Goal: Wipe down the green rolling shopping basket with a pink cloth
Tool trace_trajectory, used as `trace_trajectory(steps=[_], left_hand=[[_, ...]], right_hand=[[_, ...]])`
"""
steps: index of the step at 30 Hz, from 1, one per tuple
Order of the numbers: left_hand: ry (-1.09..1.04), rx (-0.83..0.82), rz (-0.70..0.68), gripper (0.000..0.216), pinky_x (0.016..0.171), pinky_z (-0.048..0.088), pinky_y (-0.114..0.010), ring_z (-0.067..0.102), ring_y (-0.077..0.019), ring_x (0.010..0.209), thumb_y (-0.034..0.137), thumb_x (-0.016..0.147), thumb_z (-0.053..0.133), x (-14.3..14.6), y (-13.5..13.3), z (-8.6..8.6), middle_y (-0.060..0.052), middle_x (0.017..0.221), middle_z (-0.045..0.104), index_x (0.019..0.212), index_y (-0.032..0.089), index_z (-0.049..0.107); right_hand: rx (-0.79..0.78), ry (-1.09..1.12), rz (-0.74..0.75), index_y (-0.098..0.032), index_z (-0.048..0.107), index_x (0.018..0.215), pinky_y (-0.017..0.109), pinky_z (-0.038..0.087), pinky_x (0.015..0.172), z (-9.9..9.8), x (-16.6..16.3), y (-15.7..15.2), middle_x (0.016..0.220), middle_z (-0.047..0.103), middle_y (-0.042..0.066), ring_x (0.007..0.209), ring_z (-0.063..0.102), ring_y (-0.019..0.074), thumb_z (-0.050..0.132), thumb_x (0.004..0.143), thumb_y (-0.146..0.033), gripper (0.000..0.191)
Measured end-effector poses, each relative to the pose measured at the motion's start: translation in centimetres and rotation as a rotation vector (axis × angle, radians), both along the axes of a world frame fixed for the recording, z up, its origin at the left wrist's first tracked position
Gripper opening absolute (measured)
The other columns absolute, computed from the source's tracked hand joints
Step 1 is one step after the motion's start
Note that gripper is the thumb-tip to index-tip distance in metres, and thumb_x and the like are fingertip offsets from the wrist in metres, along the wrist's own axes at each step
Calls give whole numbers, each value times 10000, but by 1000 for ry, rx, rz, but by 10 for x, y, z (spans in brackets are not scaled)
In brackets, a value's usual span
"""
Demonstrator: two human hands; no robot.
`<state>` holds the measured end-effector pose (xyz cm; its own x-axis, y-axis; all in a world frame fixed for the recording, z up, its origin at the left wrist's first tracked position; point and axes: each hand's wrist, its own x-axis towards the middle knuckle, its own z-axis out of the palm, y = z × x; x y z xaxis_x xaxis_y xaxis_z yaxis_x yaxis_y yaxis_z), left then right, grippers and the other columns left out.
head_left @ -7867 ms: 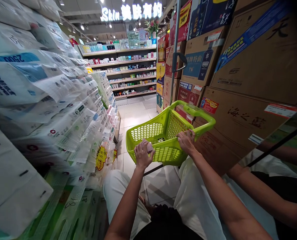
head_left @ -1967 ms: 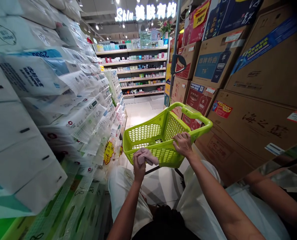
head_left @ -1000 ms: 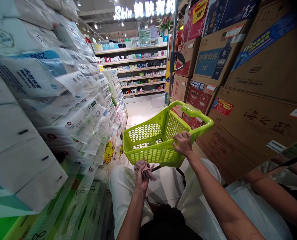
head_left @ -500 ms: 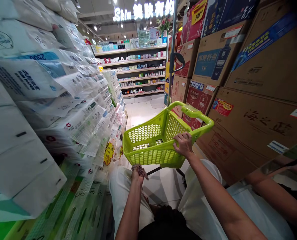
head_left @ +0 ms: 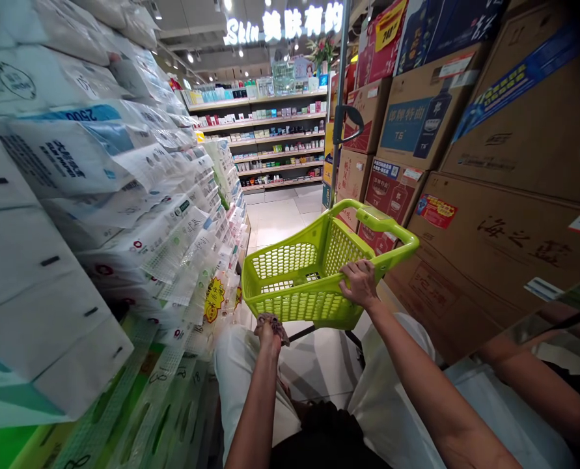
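A lime-green shopping cart [head_left: 290, 303] stands sideways before me, its basket holding nothing that I can see. My right hand [head_left: 359, 281] is closed over the upper rim of the cart's near side, close to the handle end. Low by the basket's near left corner, my left hand [head_left: 270, 335] grips a crumpled greyish-brown cloth [head_left: 265, 319]. The cloth is bunched around the fingers, against or just beside the basket wall; contact cannot be made out.
Stacked packs of tissue paper [head_left: 138, 215] rise along the left. Cardboard cartons [head_left: 514, 241] are piled on the right, beside a metal post [head_left: 341, 78] with a black handle. Shelves of small boxed goods [head_left: 280, 143] stand at the far end of the tiled aisle.
My left hand has turned and moved slightly up, and the cloth is spread wider against the basket's corner. The right hand keeps its hold on the rim. The view has shifted slightly.
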<state>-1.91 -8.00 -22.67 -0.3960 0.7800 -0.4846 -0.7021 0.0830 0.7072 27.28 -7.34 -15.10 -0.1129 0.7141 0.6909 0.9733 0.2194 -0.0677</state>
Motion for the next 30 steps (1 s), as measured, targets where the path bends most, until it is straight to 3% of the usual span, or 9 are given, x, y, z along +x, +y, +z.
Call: trace_trajectory(steps=[3, 6, 9, 12, 18, 24, 30], left_hand=[[107, 71, 52, 288, 573, 516, -200, 601, -96, 560, 115, 789, 666, -4, 2, 15, 67, 710, 592, 898, 239, 431], [457, 166, 74, 325, 787, 571, -273, 678, -132, 843, 178, 829, 671, -14, -1, 30, 13, 958, 621, 1041, 263, 441], [921, 130, -31, 387, 1005, 530, -401, 624, -231, 1122, 158, 811, 670, -27, -7, 36, -80, 1164, 553, 1149, 245, 504], [1223, 105, -134, 435, 1085, 478, -494, 571, -306, 1186, 139, 800, 650, -39, -14, 34, -127, 1216, 481, 1220, 209, 563], [1390, 128, -8, 504, 1115, 462, -518, 560, -319, 1164, 113, 814, 601, -55, -14, 40, -150, 1232, 438, 1315, 169, 585], [1588, 64, -318, 514, 1044, 519, -443, 617, -288, 1084, 58, 763, 599, -61, -10, 57, -108, 1164, 451, 1247, 204, 696], [1628, 18, -365, 511, 1055, 509, -425, 620, -290, 1121, 40, 783, 559, -58, -18, 62, -119, 1190, 450, 1251, 195, 691]], right_hand=[[-1, 31, -9, -254, 697, 921, 452, 229, 1077, -1, 2, 4, 940, 683, 52, 1037, 497, 289, 576, 801, -263, 170], [10, 87, -25, -252, 667, 854, 454, 216, 1081, -2, 6, 8, 928, 698, 44, 1047, 502, 287, 562, 821, -268, 111], [-1, 104, -5, -258, 647, 830, 458, 209, 1077, -1, 13, 11, 908, 699, 29, 1054, 500, 288, 565, 805, -259, 86], [-26, 75, 22, -262, 645, 844, 452, 210, 1071, 0, 21, 10, 912, 694, 27, 1066, 492, 288, 564, 785, -250, 101], [-29, 62, 26, -262, 623, 845, 446, 207, 1075, -2, 25, 8, 932, 695, 26, 1092, 490, 288, 557, 783, -252, 91], [-1, 77, 0, -250, 598, 795, 430, 214, 1051, -3, 22, 6, 878, 683, 20, 1084, 489, 280, 539, 779, -238, 62], [-5, 72, -25, -244, 607, 782, 431, 204, 1074, 1, 24, 3, 881, 700, 27, 1070, 505, 279, 529, 816, -239, 85]])
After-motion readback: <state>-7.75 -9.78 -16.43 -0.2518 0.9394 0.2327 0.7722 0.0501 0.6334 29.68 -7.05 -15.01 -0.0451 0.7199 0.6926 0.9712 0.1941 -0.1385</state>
